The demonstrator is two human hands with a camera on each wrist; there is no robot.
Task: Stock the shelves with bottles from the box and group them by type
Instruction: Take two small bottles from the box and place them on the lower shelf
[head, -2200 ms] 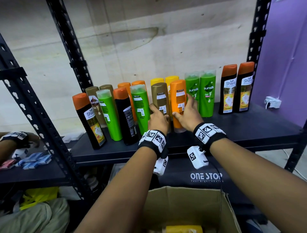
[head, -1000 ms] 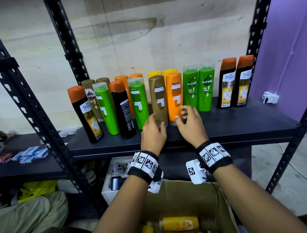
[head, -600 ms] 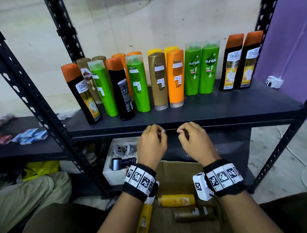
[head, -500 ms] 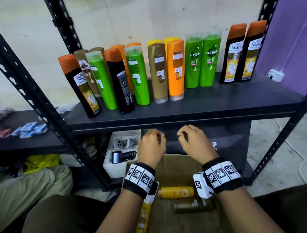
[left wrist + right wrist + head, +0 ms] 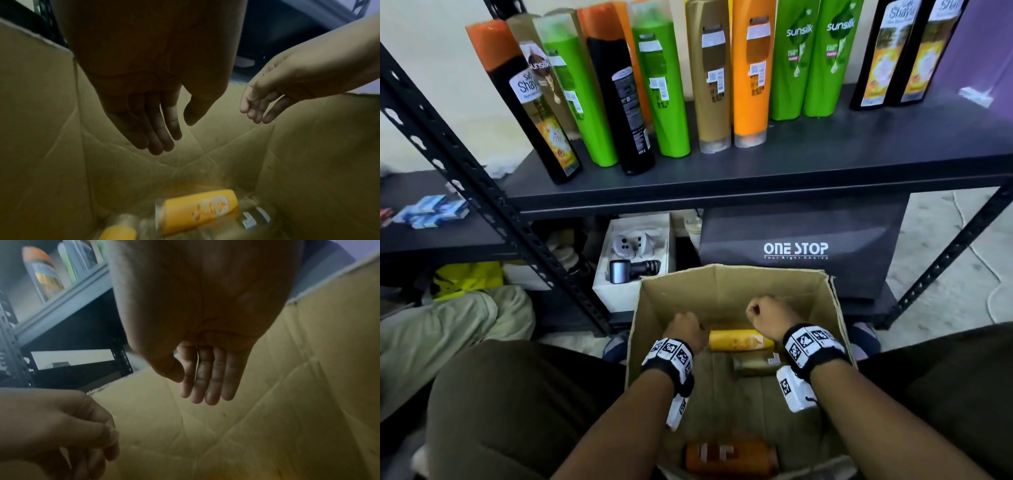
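The open cardboard box (image 5: 722,287) sits between my knees, below the dark shelf (image 5: 825,150). Inside lie a yellow bottle (image 5: 736,341), a gold bottle (image 5: 753,365) and an orange bottle (image 5: 729,455). My left hand (image 5: 685,330) and right hand (image 5: 767,315) hang side by side inside the box mouth, above the bottles. In the left wrist view the left hand (image 5: 176,134) is empty with relaxed, straight fingers over the yellow bottle (image 5: 197,211). In the right wrist view the right hand (image 5: 191,386) is empty too, with its fingers straight. On the shelf, green, gold, orange and black bottles (image 5: 753,75) stand upright.
Under the shelf stand a white tray (image 5: 671,240) of small gadgets and a black ONE STOP box (image 5: 801,246). A slanted shelf post (image 5: 482,178) runs down on the left. Blue packets (image 5: 431,212) lie on the left shelf. Another person's leg (image 5: 448,325) is at the left.
Both hands let go of the gold and orange bottles on the shelf, drew back and dropped down into the box. My view tilted down with them.
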